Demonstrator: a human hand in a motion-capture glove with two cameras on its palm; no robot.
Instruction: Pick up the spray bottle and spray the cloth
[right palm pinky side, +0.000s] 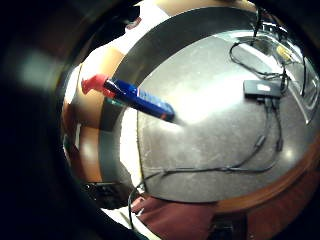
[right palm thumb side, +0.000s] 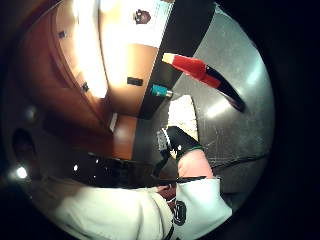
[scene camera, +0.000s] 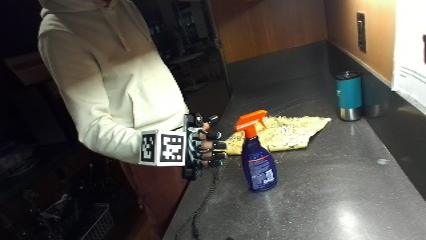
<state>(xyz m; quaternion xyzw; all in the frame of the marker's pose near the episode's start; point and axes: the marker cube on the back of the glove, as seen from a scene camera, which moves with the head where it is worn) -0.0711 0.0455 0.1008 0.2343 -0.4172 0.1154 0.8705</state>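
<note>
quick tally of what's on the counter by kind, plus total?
Spray bottle: 1, blue with an orange trigger head, upright
Cloth: 1, yellowish, lying flat behind the bottle
Tumbler: 1, teal, by the back wall
Small black box: 1, with cables, seen in the little finger side palm view
Total: 4
The right hand hovers beside the bottle, holding nothing.

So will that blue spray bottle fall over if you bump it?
Probably, if bumped near the top: the spray bottle stands tall on a narrow base. The countertop looks smooth, so a low nudge might just slide it. It looks like stiff plastic, unlikely to squash.
</note>
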